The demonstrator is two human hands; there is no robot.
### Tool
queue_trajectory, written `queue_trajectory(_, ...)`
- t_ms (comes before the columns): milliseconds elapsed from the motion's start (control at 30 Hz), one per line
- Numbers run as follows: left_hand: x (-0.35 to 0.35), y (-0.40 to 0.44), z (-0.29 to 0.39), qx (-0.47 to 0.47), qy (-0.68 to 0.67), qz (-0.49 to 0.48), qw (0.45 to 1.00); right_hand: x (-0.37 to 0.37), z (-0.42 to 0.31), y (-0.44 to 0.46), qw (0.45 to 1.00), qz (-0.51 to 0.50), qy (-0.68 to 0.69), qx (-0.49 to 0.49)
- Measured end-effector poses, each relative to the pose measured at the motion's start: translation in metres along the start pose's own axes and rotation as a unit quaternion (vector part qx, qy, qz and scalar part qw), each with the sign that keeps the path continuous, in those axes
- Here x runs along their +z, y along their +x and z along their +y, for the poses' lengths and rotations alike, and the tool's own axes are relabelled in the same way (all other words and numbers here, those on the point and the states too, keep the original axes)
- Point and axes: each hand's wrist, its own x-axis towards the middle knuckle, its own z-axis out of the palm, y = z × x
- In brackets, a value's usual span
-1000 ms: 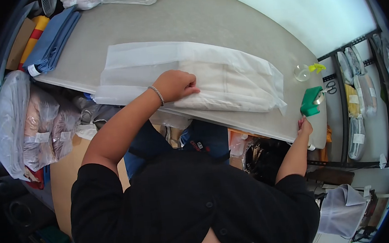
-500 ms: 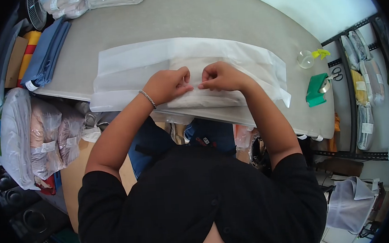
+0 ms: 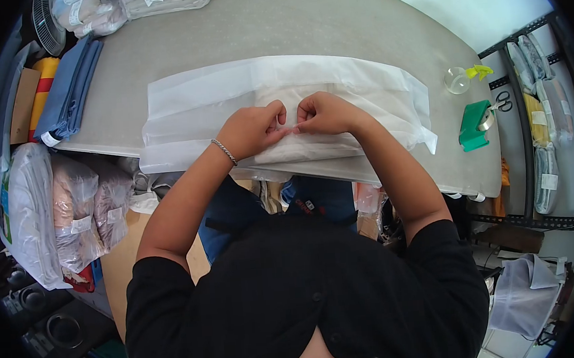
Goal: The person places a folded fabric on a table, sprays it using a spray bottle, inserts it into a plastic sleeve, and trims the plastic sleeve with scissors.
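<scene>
A translucent white plastic bag (image 3: 195, 99) lies lengthwise along the near edge of the grey table, with folded cream cloth (image 3: 348, 101) inside its right part. My left hand (image 3: 253, 129), with a braided bracelet at the wrist, is over the bag's middle, thumb and fingers pinched together. Facing it, my right hand (image 3: 326, 114) is pinched too, its fingertips almost touching those of the left. Whatever is between the fingertips is too small to make out. Both hands rest on the bag's upper surface.
To the right on the table (image 3: 276, 20) stand a green tape dispenser (image 3: 474, 126) and a spray bottle (image 3: 457, 80) with a yellow nozzle. Folded blue cloth (image 3: 71, 87) is at the left edge. Wrapped packages (image 3: 168, 0) lie at the far left; scissors (image 3: 504, 101) hang right.
My right hand has come from beside the tape dispenser to the bag's middle, meeting my left hand. The fingertips have drawn slightly closer together. The view has shifted a little.
</scene>
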Motion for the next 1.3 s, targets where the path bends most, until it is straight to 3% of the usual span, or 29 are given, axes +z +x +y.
queue_trajectory(233,0.001,0.0,-0.001,0.015,-0.014,0.014,1.0,0.005,-0.008,0.0,0.996,0.031,-0.078,0.0)
queue_trajectory(400,0.001,-0.001,0.0,0.015,-0.01,0.015,1.0,0.006,-0.029,0.003,0.946,0.059,-0.296,0.115)
queue_trajectory(533,0.002,-0.001,-0.001,0.015,-0.001,0.021,1.0,-0.017,-0.022,-0.007,0.939,0.041,-0.31,0.142)
queue_trajectory(633,0.001,-0.001,0.0,0.013,-0.007,0.023,1.0,-0.024,-0.002,-0.027,0.941,0.072,-0.318,0.087)
queue_trajectory(733,0.0,-0.001,0.002,0.003,-0.009,0.018,1.0,-0.021,0.008,-0.047,0.963,0.098,-0.229,0.108)
queue_trajectory(800,0.0,-0.001,0.002,0.005,-0.015,0.017,1.0,-0.001,0.017,-0.06,0.943,0.242,-0.205,-0.102)
queue_trajectory(833,0.0,-0.002,0.001,0.004,-0.019,0.017,1.0,0.01,0.014,-0.064,0.943,0.241,-0.206,-0.105)
queue_trajectory(900,-0.001,-0.002,0.001,0.005,-0.013,0.019,1.0,0.037,0.005,-0.07,0.891,0.308,-0.27,-0.197)
queue_trajectory(1000,0.0,-0.003,0.001,0.011,-0.001,0.021,1.0,0.072,0.003,-0.065,0.883,0.353,-0.251,-0.183)
queue_trajectory(1300,-0.007,-0.019,-0.005,-0.005,0.013,0.045,0.999,0.098,-0.011,-0.047,0.885,0.36,-0.179,-0.235)
